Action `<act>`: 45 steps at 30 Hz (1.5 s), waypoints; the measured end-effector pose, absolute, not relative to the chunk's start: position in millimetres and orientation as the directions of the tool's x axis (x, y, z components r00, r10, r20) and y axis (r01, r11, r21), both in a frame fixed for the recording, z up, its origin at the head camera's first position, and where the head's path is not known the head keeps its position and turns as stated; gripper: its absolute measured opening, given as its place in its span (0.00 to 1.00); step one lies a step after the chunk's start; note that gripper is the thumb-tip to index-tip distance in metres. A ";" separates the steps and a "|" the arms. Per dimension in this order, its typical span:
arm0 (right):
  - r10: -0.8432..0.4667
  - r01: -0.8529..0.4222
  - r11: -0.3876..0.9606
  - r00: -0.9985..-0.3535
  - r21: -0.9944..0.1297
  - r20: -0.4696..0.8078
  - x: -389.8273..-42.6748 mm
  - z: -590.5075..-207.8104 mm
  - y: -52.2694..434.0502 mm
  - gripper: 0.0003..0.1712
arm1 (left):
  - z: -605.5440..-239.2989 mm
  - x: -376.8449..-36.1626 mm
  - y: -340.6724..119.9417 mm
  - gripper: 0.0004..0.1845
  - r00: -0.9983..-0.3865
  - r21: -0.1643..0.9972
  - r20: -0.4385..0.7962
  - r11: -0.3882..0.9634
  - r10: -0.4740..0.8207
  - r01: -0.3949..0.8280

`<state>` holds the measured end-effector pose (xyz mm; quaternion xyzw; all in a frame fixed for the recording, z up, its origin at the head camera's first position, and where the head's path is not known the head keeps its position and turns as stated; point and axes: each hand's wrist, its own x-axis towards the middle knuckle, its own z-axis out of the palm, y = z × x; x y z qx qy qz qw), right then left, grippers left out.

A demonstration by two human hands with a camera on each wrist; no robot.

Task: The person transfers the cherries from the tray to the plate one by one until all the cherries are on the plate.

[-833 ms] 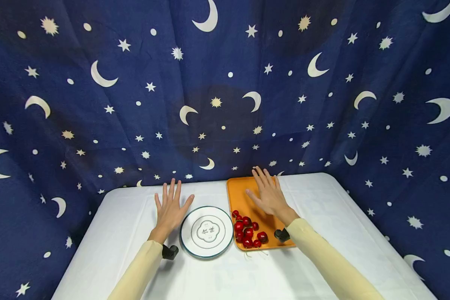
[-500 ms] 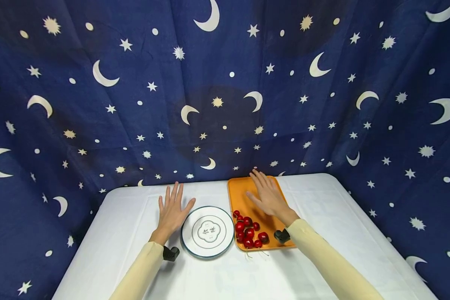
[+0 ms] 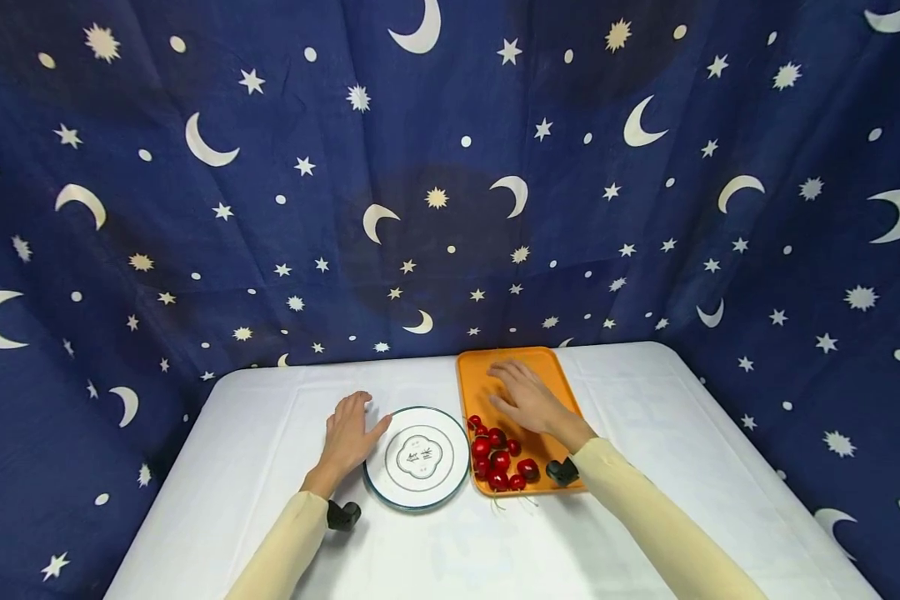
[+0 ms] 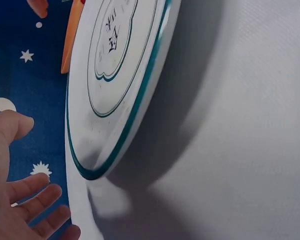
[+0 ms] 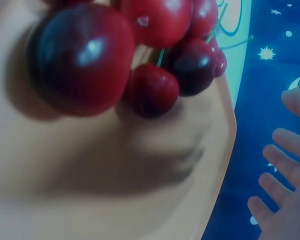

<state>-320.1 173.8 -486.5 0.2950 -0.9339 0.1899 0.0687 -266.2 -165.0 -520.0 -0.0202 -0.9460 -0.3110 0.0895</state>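
Observation:
A white plate (image 3: 390,479) with a blue-green rim and dark characters in its centre lies on the table. My left hand (image 3: 347,435) hovers by the plate's upper left edge, fingers slightly bent and holding nothing; in the left wrist view a gap shows between thumb and rim. Right of the plate is an orange tray (image 3: 487,383) with several dark red cherries (image 3: 499,460) in its near left part, some with green stems. Over the tray my right hand (image 3: 531,400) hangs with loosely bent fingers, holding nothing. The cherries sit below and left of it.
A white cloth covers the table (image 3: 630,433). Behind and to the sides hangs a dark blue curtain (image 3: 307,233) with moons and stars. Black camera mounts (image 3: 342,516) sit at both wrists. Two cherry stems reach over the tray's near edge.
Both hands have drawn back slightly toward the person, and their spread, straight fingers have bent. The plate, tray and cherries stay in place; the head view has shifted a little.

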 end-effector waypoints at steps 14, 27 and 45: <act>-0.627 -0.622 0.666 -0.766 -0.413 0.143 -316.2 -488.2 158.9 0.22 | -528.0 -267.7 -171.5 0.15 -0.996 0.639 0.092 0.768 -0.019 0.045; -0.704 -0.687 0.606 -0.698 -0.401 0.133 -309.9 -493.6 145.9 0.22 | -535.0 -265.3 -175.5 0.08 -0.994 0.644 0.105 0.760 0.027 0.089; -0.739 -0.745 0.603 -0.656 -0.286 0.150 -310.7 -499.8 133.3 0.11 | -544.5 -268.0 -178.9 0.08 -0.999 0.679 0.053 0.733 0.009 0.042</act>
